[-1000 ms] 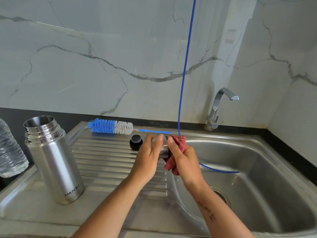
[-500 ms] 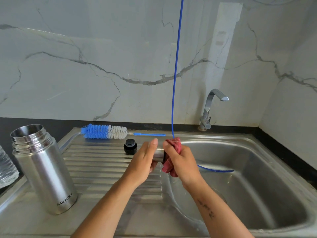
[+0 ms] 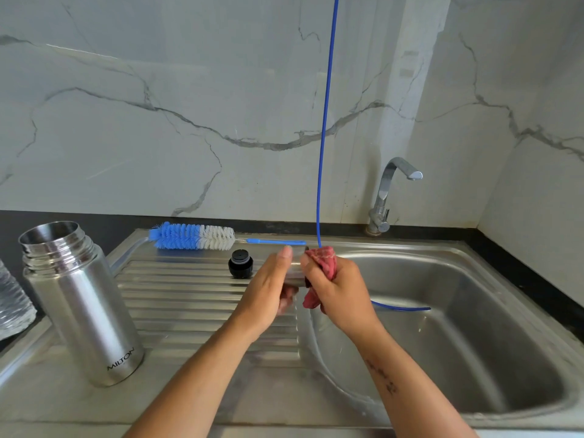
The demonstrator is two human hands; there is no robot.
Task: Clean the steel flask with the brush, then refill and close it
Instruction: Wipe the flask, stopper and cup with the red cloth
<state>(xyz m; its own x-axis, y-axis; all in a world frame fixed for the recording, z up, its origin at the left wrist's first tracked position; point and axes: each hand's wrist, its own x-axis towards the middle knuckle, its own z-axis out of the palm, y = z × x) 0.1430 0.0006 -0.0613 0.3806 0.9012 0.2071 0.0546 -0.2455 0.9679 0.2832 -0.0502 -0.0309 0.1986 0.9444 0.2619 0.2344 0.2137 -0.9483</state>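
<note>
Steel flask (image 3: 80,306) upright, uncapped, on drainboard (image 3: 189,298) at left, bottle brush (image 3: 192,237) lying behind it near black stopper (image 3: 240,263); left hand (image 3: 268,292) wrapped round steel cap (image 3: 295,268), right hand (image 3: 338,292) gripping red cloth (image 3: 322,263) against cap's end.
</note>
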